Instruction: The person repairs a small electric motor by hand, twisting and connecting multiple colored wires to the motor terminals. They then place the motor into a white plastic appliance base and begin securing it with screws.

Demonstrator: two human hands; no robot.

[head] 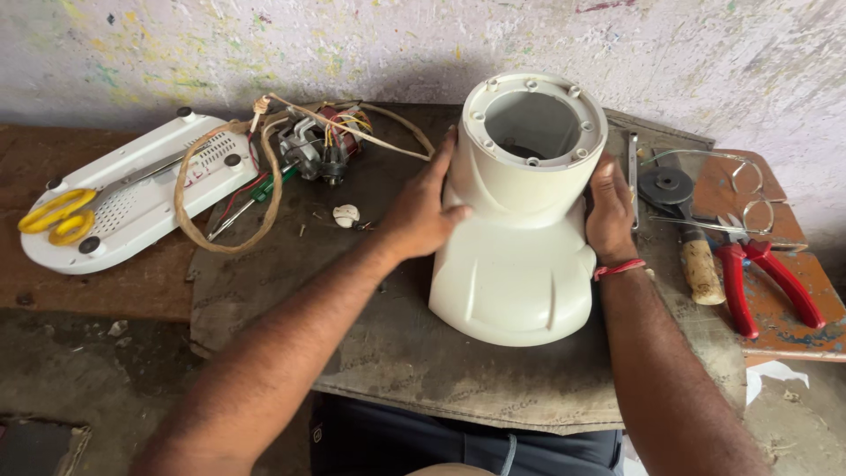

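A cream plastic appliance housing [520,256] with a round open top stands on a dark worn board [397,344] in the middle of the head view. My left hand [423,207] presses flat against its left side, thumb on the front. On the housing's right side my right hand [610,211] grips it; a red thread band circles that wrist. Both hands hold the housing upright.
Left of the housing lie a small electric motor with loose wires [322,145], a tan cord loop [225,189], a white base plate [132,189] and yellow-handled scissors [57,216]. On the right are red-handled pliers [762,273], a wooden-handled tool [701,264] and wire pieces.
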